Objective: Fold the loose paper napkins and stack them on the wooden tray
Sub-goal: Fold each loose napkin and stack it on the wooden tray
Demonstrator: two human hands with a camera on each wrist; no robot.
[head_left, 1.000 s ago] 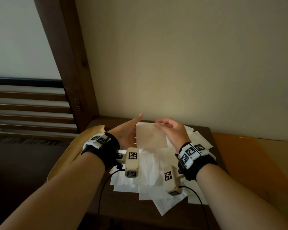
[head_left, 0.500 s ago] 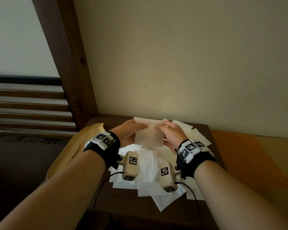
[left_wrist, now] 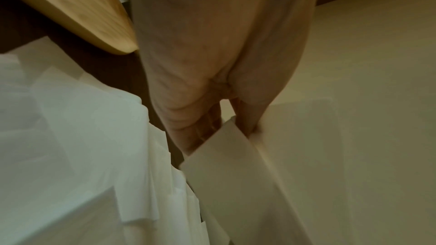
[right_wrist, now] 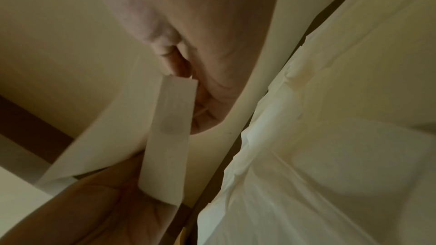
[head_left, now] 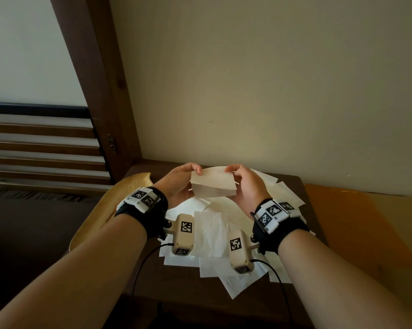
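A white paper napkin [head_left: 213, 182], folded over into a rectangle, hangs in the air above the table between both hands. My left hand [head_left: 180, 180] pinches its left end, thumb on top. My right hand [head_left: 244, 184] pinches its right end. The left wrist view shows the napkin [left_wrist: 271, 165] bent into two flaps under the thumb. In the right wrist view the napkin [right_wrist: 169, 129] appears edge-on between both hands. Several loose napkins [head_left: 212, 233] lie in a heap below. The wooden tray [head_left: 110, 205] lies at the table's left edge, beside my left wrist.
The small dark wooden table [head_left: 176, 288] stands against a cream wall, with a dark wooden post [head_left: 98, 86] at its back left. An orange surface [head_left: 357, 229] adjoins the table on the right. The tray's edge [left_wrist: 78, 12] overhangs the table.
The flat napkin held upright a second ago has been folded over in half. Both hands now pinch its ends, a little closer to me and lower.
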